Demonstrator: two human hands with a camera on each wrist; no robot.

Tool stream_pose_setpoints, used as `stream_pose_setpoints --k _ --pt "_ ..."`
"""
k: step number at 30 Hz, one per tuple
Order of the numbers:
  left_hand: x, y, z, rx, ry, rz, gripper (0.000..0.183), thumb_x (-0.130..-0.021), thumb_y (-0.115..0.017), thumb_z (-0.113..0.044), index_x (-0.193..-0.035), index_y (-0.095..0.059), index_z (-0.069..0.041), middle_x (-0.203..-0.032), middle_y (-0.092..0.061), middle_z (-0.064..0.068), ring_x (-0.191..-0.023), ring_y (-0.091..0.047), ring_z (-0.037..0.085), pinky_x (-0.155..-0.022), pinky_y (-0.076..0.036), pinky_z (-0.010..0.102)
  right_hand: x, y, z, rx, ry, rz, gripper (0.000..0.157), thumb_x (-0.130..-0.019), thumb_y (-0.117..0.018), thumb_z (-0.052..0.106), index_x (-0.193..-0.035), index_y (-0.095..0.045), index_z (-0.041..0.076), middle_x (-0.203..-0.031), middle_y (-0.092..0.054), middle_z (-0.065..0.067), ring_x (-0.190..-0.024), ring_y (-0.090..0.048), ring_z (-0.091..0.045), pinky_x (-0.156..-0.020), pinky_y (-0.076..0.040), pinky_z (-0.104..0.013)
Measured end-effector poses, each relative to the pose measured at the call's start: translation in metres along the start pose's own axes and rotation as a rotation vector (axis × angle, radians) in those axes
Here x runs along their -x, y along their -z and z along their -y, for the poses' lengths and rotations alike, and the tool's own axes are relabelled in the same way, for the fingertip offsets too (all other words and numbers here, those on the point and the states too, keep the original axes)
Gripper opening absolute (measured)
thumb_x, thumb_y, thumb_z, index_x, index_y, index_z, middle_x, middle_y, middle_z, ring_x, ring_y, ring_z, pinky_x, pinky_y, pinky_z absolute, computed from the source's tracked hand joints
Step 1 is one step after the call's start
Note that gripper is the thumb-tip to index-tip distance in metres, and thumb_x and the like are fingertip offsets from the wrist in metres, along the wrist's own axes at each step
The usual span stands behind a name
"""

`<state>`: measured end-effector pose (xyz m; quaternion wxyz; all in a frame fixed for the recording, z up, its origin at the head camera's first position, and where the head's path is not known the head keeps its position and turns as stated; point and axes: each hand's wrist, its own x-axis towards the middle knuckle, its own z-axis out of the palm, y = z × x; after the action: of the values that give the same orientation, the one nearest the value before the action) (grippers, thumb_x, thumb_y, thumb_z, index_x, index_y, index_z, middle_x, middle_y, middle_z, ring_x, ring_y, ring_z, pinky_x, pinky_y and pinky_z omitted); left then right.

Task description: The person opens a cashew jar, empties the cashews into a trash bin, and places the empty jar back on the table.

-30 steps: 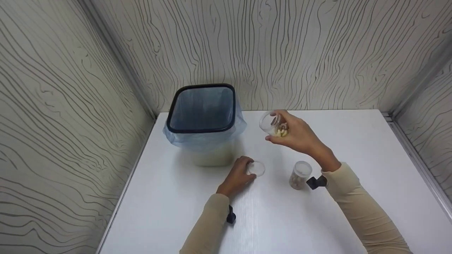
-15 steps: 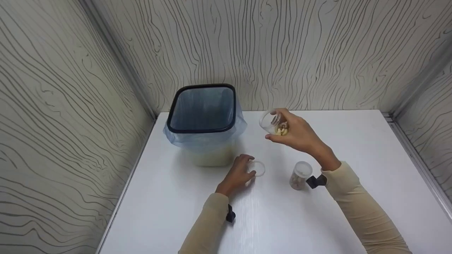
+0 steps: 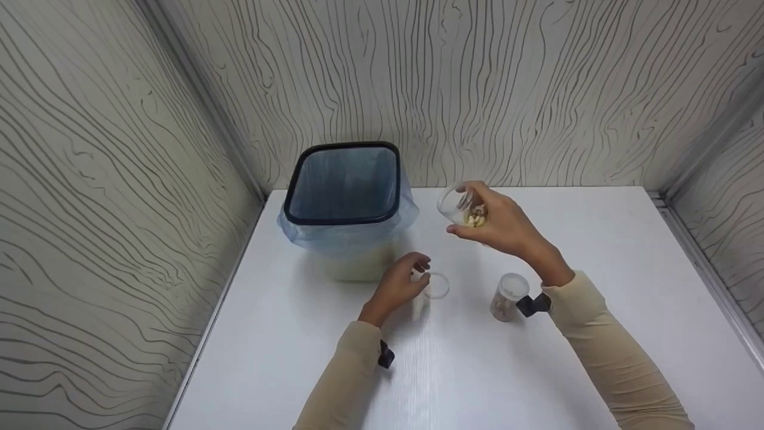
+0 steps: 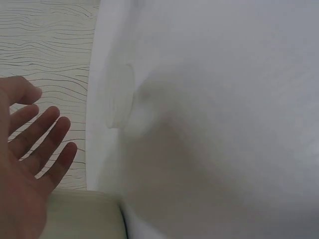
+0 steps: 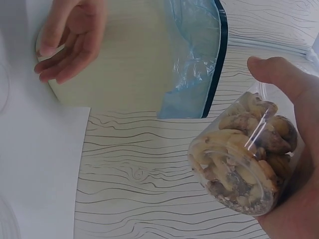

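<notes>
My right hand [image 3: 507, 230] grips a clear plastic jar [image 3: 452, 206] above the table, tilted with its uncapped mouth toward the bin. Pale, curved nuts that look like cashews [image 5: 244, 154], mixed with darker pieces, lie at its bottom, seen close in the right wrist view. A round clear lid [image 3: 439, 286] lies flat on the table. Just left of it hovers my left hand [image 3: 399, 284], fingers loosely bent and holding nothing; the left wrist view shows a gap between fingers and lid [image 4: 120, 97].
A cream bin [image 3: 361, 263] with a black rim and blue liner stands at the back left. Near my right wrist, a second capped clear jar [image 3: 509, 298] with brownish contents stands upright. Wood-patterned walls [image 3: 477, 89] border the white table [image 3: 609, 257] at the back and sides.
My left hand has let go of the lid and drawn back to the left. The lid stays on the table. The right hand with the jar has barely moved.
</notes>
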<state>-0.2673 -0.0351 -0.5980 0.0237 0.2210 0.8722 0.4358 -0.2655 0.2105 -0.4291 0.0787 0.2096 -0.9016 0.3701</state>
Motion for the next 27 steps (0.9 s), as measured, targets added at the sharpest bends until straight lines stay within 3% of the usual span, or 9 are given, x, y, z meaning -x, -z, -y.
stream_pose_setpoints --k 9,17,27 --pt "-0.002 0.02 -0.021 -0.038 -0.019 -0.016 0.021 -0.104 -0.064 -0.018 -0.122 -0.074 -0.011 -0.106 -0.076 0.003 -0.096 -0.07 0.012 -0.093 -0.063 0.039 -0.003 -0.001 0.002 -0.008 -0.005 -0.004 0.078 -0.086 -0.09 0.045 -0.149 -0.053 0.018 -0.13 -0.069 -0.014 -0.112 -0.069 -0.032 -0.089 -0.06 -0.05" --pt "-0.001 0.037 -0.036 -0.1 -0.068 -0.044 0.02 -0.103 -0.066 -0.019 -0.119 -0.076 -0.011 -0.097 -0.077 0.002 -0.085 -0.069 0.009 -0.081 -0.061 0.022 -0.005 -0.002 0.004 -0.008 0.005 -0.007 0.077 -0.086 -0.091 0.043 -0.149 -0.054 0.018 -0.129 -0.07 -0.014 -0.11 -0.07 -0.031 -0.086 -0.06 -0.048" --pt "0.005 0.061 -0.057 -0.12 -0.145 -0.093 0.018 -0.102 -0.068 -0.018 -0.116 -0.077 -0.009 -0.091 -0.078 0.004 -0.079 -0.071 0.011 -0.076 -0.062 0.023 -0.007 -0.003 0.005 0.0 0.003 -0.008 0.076 -0.087 -0.09 0.042 -0.148 -0.054 0.017 -0.13 -0.069 -0.014 -0.112 -0.07 -0.033 -0.088 -0.059 -0.051"
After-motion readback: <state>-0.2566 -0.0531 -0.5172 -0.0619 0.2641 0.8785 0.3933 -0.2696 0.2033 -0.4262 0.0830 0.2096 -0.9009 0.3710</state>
